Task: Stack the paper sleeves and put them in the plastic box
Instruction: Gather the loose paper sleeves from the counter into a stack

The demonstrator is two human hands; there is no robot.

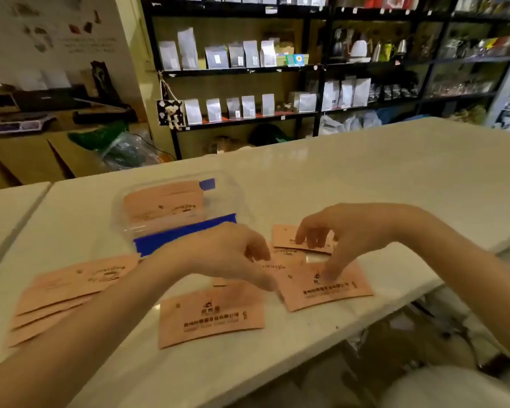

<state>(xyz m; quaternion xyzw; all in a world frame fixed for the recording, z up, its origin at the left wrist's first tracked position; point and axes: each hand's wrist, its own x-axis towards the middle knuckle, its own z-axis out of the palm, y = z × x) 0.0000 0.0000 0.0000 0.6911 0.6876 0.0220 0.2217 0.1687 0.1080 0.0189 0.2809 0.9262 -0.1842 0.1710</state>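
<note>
Gathering step: both hands' fingers (321, 240) spread over loose sleeves (324, 284) beside the box (177, 201); next, pinch and stack them

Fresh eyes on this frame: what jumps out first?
Salmon-pink paper sleeves scattered over the white counter: a fanned pile at the left, a single sleeve at the near edge, and a loose cluster that the left hand and right hand reach into. Behind them sits a clear plastic box with blue tape, already holding sleeves. Dark shelves of white bags fill the background.
</note>
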